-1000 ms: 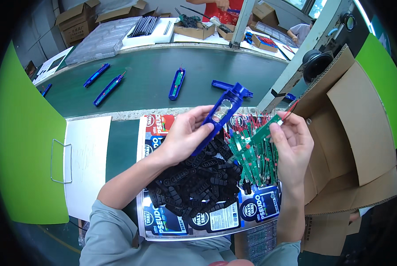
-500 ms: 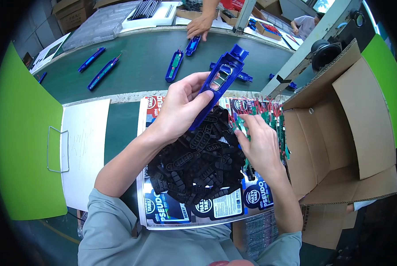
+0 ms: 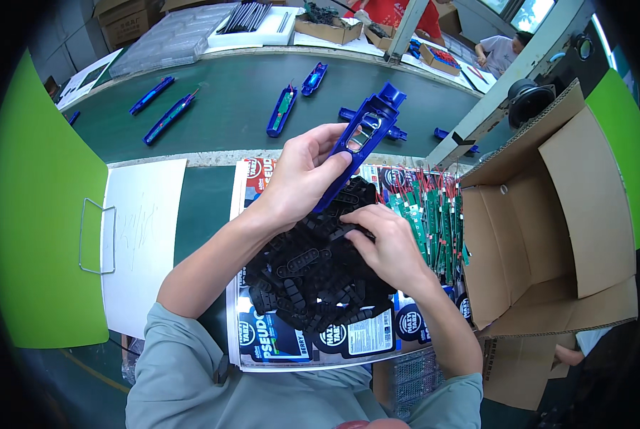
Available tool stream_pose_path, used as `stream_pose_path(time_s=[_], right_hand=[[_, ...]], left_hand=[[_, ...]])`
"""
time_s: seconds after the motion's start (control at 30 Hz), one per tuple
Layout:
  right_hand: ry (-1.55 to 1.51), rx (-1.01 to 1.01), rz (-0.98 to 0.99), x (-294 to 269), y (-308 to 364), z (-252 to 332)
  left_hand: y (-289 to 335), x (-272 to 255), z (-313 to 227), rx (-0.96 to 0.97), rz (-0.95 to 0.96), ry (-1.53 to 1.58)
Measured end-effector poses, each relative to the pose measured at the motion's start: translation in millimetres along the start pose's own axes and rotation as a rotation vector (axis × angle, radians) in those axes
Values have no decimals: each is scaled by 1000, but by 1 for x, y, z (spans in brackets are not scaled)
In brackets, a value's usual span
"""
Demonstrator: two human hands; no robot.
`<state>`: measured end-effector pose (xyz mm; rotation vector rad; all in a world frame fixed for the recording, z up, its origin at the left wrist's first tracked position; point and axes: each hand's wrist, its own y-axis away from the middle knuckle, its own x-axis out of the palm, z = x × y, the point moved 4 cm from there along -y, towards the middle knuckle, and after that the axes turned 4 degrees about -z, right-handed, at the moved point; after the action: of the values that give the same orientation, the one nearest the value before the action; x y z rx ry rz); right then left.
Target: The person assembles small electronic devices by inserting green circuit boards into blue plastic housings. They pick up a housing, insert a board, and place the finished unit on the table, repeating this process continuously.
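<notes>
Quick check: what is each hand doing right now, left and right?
Left hand: closed around a long blue plastic housing, held up off the pile.
Right hand: fingers pinching into the pile of black plastic parts; a held piece cannot be told.

Bright, even overhead light, soft shadows, sharp centre; fisheye bending and black vignette at the rim.

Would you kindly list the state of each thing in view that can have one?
Blue plastic housing: open-faced, tilted, held above the tray by the left hand.
Black parts: loosely heaped; right hand rests on them.
Green circuit boards: stacked on edge.
Cardboard box: flaps open.
</notes>
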<state>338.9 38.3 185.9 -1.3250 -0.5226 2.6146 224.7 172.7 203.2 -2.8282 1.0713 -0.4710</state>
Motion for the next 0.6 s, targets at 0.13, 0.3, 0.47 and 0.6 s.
stream_pose_path(time_s=[0.13, 0.3, 0.47, 0.6], right_hand=[[-297, 307, -153, -26, 0, -3], [-347, 265, -443, -64, 5, -9], [43, 58, -656, -75, -12, 28], [366, -17, -619, -68, -18, 27]], left_hand=[[2, 1, 5, -14, 26, 10], [9, 17, 16, -56, 108, -25], [21, 28, 21, -51, 184, -76], [26, 34, 22, -28, 198, -105]])
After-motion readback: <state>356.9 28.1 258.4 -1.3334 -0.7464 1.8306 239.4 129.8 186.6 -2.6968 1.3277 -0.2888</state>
